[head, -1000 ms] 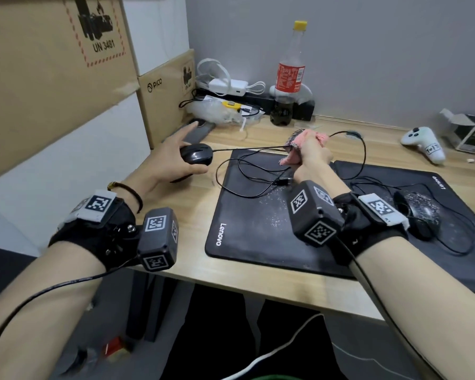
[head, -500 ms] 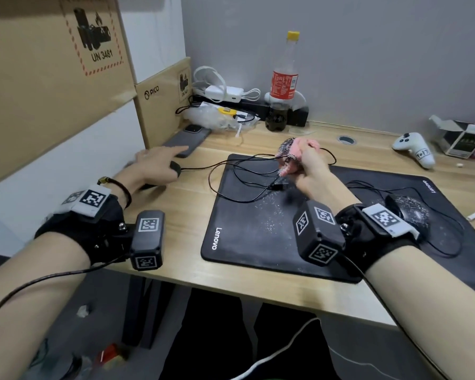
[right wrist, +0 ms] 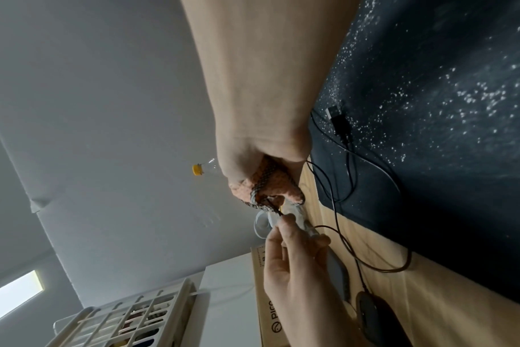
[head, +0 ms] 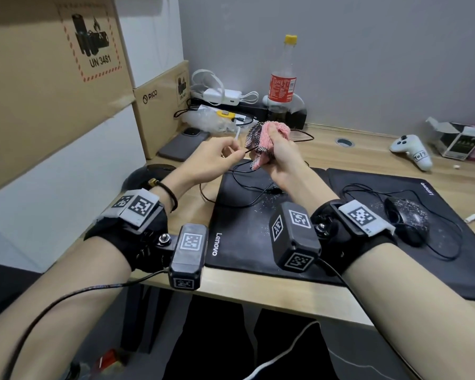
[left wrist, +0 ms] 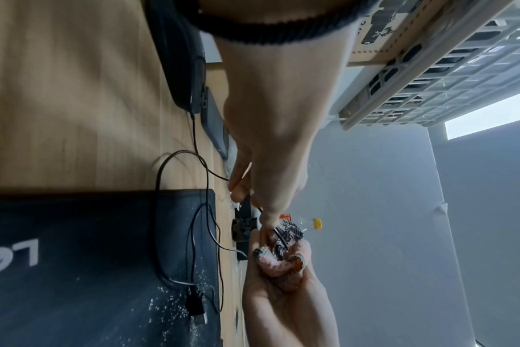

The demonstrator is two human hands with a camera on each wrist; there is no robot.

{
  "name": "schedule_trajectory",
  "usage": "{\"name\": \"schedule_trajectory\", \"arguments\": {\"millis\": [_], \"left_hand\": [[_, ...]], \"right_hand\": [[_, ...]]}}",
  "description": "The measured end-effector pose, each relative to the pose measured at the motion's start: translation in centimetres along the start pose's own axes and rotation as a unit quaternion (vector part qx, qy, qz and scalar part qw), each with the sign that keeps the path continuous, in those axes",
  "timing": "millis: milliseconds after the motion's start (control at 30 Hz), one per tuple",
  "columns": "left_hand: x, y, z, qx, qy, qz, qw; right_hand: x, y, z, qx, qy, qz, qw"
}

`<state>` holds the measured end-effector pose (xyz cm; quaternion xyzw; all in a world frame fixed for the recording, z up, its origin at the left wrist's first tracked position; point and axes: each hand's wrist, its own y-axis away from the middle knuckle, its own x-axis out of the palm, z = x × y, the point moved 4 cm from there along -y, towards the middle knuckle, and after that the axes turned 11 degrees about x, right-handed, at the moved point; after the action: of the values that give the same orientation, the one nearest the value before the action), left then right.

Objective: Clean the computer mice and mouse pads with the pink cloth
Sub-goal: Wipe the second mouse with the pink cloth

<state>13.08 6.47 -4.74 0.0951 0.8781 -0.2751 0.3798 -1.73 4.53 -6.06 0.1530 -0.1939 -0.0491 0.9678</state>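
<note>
My right hand (head: 279, 153) is raised above the desk and grips the bunched pink cloth (head: 269, 137), which is wrapped round the black mouse cable (head: 242, 185). Just left of the cloth, my left hand (head: 232, 153) pinches that cable between thumb and fingertips (left wrist: 263, 211). The cable's mouse (head: 148, 174) lies on the bare desk at the left, partly hidden by my left forearm. Its USB plug (left wrist: 196, 307) rests on the left black mouse pad (head: 244, 223), which carries white specks. A second mouse (head: 406, 218), speckled white, sits on the right pad (head: 450, 242).
Cardboard boxes (head: 159, 111) stand along the left wall, with a phone (head: 184, 145) lying beside them. A cola bottle (head: 283, 80), chargers and a plastic bag crowd the back of the desk. A white game controller (head: 412, 152) and an open small box (head: 458, 141) lie at the back right.
My left hand let go of the left mouse, rose and took hold of the cable beside the cloth. The right hand lifted slightly with the cloth.
</note>
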Motion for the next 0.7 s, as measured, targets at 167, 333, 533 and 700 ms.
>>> {"name": "schedule_trajectory", "arguments": {"millis": [167, 333, 533, 700], "left_hand": [[-1.3, -0.6, 1.9, -0.026, -0.057, -0.036, 0.997], [-2.8, -0.6, 3.7, -0.051, -0.08, -0.047, 0.994], [-5.5, 1.8, 7.6, -0.143, -0.082, -0.068, 0.984], [-7.9, 4.7, 10.0, -0.233, -0.138, -0.133, 0.953]], "right_hand": [[0.8, -0.2, -0.7, -0.005, -0.004, -0.028, 1.0], [1.5, -0.4, -0.6, -0.017, -0.02, -0.071, 0.997], [-1.0, 0.0, 0.3, -0.022, -0.083, -0.163, 0.983], [-4.7, 0.3, 1.1, -0.012, -0.102, -0.251, 0.963]]}}
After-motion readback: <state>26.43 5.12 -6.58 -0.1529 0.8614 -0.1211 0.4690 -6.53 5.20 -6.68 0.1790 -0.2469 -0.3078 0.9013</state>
